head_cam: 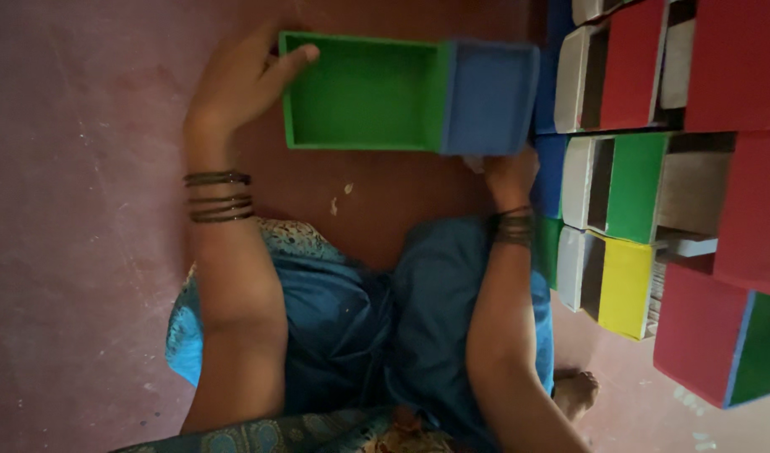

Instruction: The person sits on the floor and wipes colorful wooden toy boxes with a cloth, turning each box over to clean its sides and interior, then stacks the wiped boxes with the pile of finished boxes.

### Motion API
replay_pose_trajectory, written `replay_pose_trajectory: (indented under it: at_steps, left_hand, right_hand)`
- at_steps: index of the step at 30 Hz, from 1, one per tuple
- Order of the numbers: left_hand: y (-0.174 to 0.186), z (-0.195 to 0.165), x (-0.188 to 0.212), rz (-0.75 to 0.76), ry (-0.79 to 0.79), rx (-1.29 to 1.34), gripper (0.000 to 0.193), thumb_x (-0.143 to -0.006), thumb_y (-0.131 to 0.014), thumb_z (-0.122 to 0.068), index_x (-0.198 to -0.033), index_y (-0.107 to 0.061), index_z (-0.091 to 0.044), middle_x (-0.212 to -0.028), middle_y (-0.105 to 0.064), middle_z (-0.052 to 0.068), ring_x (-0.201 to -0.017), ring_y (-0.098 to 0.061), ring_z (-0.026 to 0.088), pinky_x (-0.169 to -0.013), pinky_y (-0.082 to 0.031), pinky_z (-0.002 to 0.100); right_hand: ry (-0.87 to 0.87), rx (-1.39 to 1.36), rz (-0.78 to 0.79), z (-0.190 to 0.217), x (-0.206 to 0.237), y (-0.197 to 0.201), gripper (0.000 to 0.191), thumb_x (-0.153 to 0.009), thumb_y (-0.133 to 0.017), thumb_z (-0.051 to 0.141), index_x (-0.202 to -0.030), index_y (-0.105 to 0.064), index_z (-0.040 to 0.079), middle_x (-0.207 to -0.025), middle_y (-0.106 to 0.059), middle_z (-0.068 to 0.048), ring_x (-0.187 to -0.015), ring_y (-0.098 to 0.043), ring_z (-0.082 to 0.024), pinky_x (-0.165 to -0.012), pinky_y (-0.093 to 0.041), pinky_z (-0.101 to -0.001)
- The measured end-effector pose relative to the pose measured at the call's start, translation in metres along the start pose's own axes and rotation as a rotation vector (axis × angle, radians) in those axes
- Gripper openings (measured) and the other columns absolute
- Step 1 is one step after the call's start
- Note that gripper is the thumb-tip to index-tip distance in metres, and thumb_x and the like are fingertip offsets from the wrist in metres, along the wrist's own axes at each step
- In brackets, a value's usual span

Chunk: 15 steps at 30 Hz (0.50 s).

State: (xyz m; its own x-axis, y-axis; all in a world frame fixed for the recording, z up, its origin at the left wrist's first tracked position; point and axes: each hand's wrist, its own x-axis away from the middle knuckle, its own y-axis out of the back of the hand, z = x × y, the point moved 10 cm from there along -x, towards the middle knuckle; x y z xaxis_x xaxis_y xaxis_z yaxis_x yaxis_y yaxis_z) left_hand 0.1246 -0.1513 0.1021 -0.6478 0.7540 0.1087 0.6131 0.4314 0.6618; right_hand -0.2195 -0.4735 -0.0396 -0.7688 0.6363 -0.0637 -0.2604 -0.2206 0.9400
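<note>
Reddish floor (83,252) under you, painted boxes (653,184) stacked close on your right. Your left hand (242,80) clamps the rim of the green tray (360,96); your right hand (506,172) looks closed on its blue sleeve (490,96), fingers hidden. Skewed tray could jam there, or bump the stack.

The floor (83,252) is a dull reddish-brown, smooth like polished cement, scuffed with pale scratches and speckled with small white flecks. Near the middle the colour deepens to a warmer brown, and a few light crumbs (341,200) lie there. Along the right side stands a stack of painted boxes (653,184), red, green, yellow and blue with whitish ends, packed close together in rows. The light is dim and soft, falling evenly, with deep shade in the gaps between the boxes.
</note>
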Motion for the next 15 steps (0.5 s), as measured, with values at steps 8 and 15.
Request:
replay_pose_trajectory:
  at_steps: [8,15]
  left_hand:
    - [-0.002,0.005,-0.001,-0.059,-0.040,0.126,0.051,-0.106,-0.059,-0.050,-0.127,-0.062,-0.003,-0.106,-0.071,0.021,-0.096,-0.069,0.037,-0.081,-0.052,0.047]
    - [-0.007,0.016,-0.006,-0.069,-0.034,0.049,0.053,-0.108,-0.061,-0.052,-0.121,-0.062,-0.001,-0.100,-0.069,0.023,-0.092,-0.068,0.041,-0.077,-0.051,0.049]
  right_hand:
    - [-0.259,0.212,0.304,0.076,0.001,0.067,0.041,-0.079,-0.081,0.040,-0.084,-0.077,-0.001,-0.080,-0.069,-0.028,-0.080,-0.070,-0.046,-0.071,-0.057,-0.0518]
    - [-0.006,-0.060,-0.106,0.190,0.001,0.229,0.031,-0.093,-0.063,0.018,-0.119,-0.072,0.003,-0.105,-0.071,-0.022,-0.095,-0.071,-0.037,-0.084,-0.055,-0.0479]
